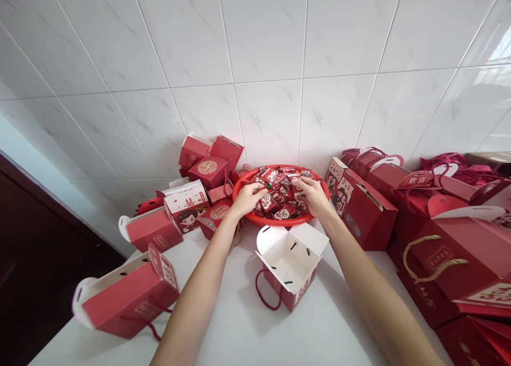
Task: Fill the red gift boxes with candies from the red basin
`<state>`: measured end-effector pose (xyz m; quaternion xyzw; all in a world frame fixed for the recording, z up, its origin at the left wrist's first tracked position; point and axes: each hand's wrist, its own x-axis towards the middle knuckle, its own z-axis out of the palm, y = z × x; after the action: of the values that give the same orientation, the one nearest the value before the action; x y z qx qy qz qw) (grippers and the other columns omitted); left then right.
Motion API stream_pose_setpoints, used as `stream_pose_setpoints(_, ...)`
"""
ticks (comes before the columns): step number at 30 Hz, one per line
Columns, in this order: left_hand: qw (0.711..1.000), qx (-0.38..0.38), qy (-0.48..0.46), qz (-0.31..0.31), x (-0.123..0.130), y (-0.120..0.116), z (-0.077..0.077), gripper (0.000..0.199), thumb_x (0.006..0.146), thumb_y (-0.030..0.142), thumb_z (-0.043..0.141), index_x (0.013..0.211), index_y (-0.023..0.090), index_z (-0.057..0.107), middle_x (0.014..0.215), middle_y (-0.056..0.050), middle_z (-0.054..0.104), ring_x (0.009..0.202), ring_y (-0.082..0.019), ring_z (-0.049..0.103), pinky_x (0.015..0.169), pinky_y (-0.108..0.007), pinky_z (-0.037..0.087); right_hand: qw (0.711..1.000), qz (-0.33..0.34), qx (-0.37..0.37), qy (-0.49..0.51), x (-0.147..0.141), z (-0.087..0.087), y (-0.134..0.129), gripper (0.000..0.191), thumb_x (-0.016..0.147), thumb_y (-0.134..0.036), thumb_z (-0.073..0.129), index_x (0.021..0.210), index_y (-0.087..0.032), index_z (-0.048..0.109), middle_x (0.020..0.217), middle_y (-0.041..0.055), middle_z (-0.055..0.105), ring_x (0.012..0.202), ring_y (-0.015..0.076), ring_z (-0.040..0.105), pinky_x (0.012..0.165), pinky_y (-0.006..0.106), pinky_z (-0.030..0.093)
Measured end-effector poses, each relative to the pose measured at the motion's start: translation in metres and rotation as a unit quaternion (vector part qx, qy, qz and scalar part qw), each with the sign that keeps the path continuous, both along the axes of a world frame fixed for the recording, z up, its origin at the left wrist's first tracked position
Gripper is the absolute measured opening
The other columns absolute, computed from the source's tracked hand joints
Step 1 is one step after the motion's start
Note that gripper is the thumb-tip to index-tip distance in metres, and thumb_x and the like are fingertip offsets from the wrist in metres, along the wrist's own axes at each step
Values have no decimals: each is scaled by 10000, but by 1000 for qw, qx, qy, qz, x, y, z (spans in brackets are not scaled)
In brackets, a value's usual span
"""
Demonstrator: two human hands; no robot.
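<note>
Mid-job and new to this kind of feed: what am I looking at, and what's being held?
No machine here: these are a person's bare left hand and right hand. The one picture comes from a camera worn on the head, looking forward and down. Both hands reach into a red basin of small wrapped packets; exactly what each grips is hard to tell. On the white table, an open box stands between the forearms, with more red boxes at both sides.
</note>
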<state>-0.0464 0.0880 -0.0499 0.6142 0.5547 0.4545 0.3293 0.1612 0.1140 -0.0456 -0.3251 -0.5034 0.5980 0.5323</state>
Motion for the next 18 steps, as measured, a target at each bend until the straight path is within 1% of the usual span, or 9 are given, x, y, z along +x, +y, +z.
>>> stream_pose_setpoints(3,999,14,-35,-8,1,-3,3,360,714,500,759,771,179,609,576,43,567,435,-101,516,445,-227,405,1000,10,2,-8,0,1,-1,364,542,-475,836,683,-203,641,700,0,618,637,130,522,514,238,402)
stream_pose_setpoints(7,998,11,-62,-15,1,-6,6,371,721,504,761,748,186,573,588,50,567,460,-98,536,460,-219,431,1000,31,0,-5,1,2,-2,382,527,-476,856,678,-198,642,693,-5,610,646,131,533,536,241,423)
stream_pose_setpoints(11,998,13,-63,-25,3,-13,15,327,722,474,756,761,179,620,598,50,576,462,-80,500,451,-205,385,999,46,-7,-9,6,9,-3,372,536,-466,870,702,-198,672,709,-2,632,651,137,544,532,248,417)
stream_pose_setpoints(12,997,14,-60,-43,4,-17,19,323,719,472,760,772,175,645,612,39,601,482,-86,514,467,-209,397,999,48,-1,-8,8,12,-4,365,549,-466,869,711,-196,683,720,1,642,662,142,551,532,250,416)
stream_pose_setpoints(13,996,7,-54,-76,6,-22,24,325,716,472,766,792,169,675,639,18,642,518,-102,551,499,-219,428,999,49,10,-6,10,16,-5,358,567,-469,865,719,-194,694,735,5,650,677,145,557,534,251,417)
stream_pose_setpoints(16,976,-39,0,-212,12,-35,38,356,738,462,765,912,152,759,812,-75,766,710,-196,683,641,-285,527,998,52,47,-2,19,28,-10,349,617,-484,846,759,-189,724,790,13,668,718,148,567,550,248,429)
stream_pose_setpoints(17,971,-42,22,-235,14,-38,41,360,751,452,758,948,151,774,868,-95,783,772,-223,702,681,-306,543,997,52,56,-4,21,32,-12,352,631,-490,839,779,-189,732,801,15,673,721,147,570,554,245,430)
stream_pose_setpoints(18,971,-32,41,-234,15,-38,42,346,762,434,750,963,154,783,911,-103,791,825,-241,712,721,-322,554,997,53,63,-9,24,36,-15,355,644,-495,831,799,-190,738,808,17,679,722,147,575,559,243,431)
